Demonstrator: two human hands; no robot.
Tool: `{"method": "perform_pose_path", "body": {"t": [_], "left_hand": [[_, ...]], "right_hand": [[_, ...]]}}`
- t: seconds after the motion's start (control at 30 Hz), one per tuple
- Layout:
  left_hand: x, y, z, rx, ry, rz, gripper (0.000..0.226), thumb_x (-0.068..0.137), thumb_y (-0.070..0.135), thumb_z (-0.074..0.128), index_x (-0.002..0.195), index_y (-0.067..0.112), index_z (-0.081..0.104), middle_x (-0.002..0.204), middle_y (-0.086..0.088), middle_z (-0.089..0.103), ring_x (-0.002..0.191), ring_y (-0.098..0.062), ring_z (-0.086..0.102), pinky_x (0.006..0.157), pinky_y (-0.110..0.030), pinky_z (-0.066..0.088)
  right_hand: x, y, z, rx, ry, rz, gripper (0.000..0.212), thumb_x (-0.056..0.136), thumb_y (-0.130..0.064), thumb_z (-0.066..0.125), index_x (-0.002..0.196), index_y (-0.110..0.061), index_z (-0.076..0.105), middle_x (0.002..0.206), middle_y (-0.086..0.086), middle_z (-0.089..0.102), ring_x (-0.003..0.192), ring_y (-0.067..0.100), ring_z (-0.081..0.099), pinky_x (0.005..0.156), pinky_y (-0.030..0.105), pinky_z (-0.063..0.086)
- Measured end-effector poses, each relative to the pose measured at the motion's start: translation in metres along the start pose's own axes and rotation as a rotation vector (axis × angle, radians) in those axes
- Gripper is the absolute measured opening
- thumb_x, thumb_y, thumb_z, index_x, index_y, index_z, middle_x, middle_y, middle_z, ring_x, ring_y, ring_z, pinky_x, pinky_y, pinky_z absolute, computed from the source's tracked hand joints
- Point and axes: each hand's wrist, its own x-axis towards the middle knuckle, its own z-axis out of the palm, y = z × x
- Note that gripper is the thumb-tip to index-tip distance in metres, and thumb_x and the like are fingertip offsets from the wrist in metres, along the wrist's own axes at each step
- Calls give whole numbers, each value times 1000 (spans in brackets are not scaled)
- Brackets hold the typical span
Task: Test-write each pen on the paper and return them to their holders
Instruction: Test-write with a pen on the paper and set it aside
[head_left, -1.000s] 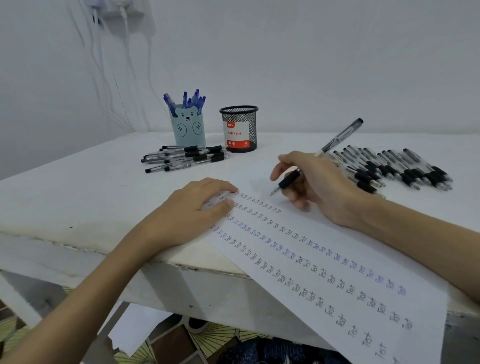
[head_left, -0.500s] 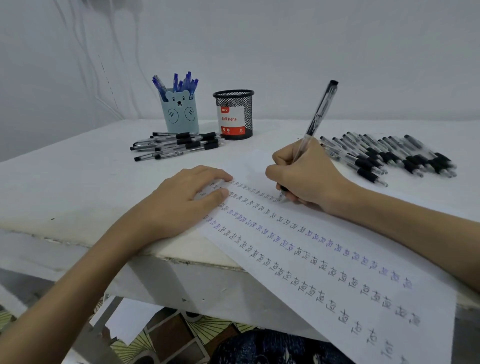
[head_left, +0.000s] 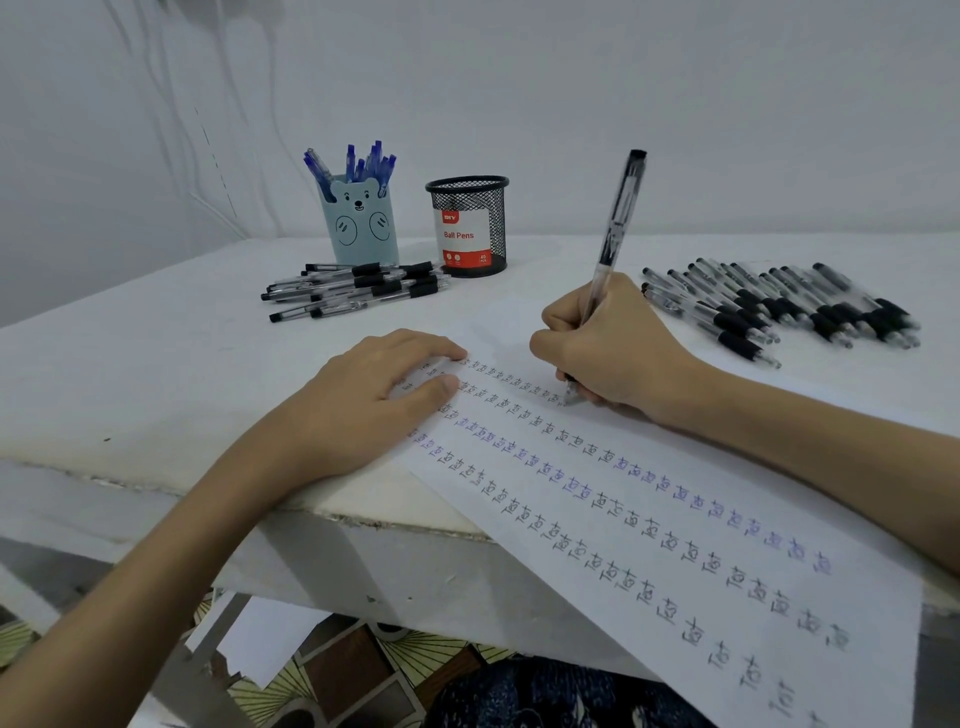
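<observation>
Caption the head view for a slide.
Right hand test-writes a black pen on the paper; left hand steadies it.

A clear pen with black grip (head_left: 616, 228) is held nearly upright, its tip set on the paper (head_left: 649, 525) at the end of the top row of small marks. The white sheet is laid slantwise, its near end overhanging the table edge, and is covered with rows of black and blue marks. Blue pens are stood in a pale blue bear holder (head_left: 363, 226); just beside it a black mesh holder (head_left: 469, 226) labelled "Ball Pens" is placed. Black-capped pens are piled before the holders (head_left: 358, 291), and more are spread at the right (head_left: 779, 306).
</observation>
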Motion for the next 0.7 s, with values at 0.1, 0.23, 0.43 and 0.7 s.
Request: {"method": "perform_pose_path", "body": {"t": [0.1, 0.23, 0.43, 0.7], "left_hand": [[0, 0, 0, -1, 5, 3, 50, 82, 55, 33, 127, 40, 50, 130, 25, 45, 120, 0, 38, 97, -21, 26], [0, 0, 0, 0, 0, 2, 50, 81, 55, 33, 127, 40, 50, 129, 26, 45, 120, 0, 38, 97, -21, 26], [0, -2, 1, 4, 6, 6, 48, 82, 55, 33, 125, 41, 50, 130, 26, 46, 120, 0, 38, 98, -23, 27], [0, -2, 1, -7, 7, 5, 48, 82, 56, 33, 125, 42, 49, 128, 28, 45, 117, 4, 37, 94, -17, 25]], "right_hand": [[0, 0, -1, 25, 16, 12, 49, 74, 8, 49, 41, -16, 21, 43, 1, 16, 29, 14, 41, 32, 12, 23], [0, 0, 1, 5, 16, -7, 49, 75, 8, 48, 43, -17, 21, 38, -6, 14, 47, 21, 38, 31, 11, 21], [0, -1, 0, 2, 36, 13, 48, 76, 7, 48, 44, -16, 21, 39, -5, 15, 50, 23, 41, 30, 9, 21], [0, 1, -1, -23, 36, 50, 47, 76, 4, 49, 44, -16, 22, 43, 4, 28, 37, 21, 35, 32, 11, 22]]}}
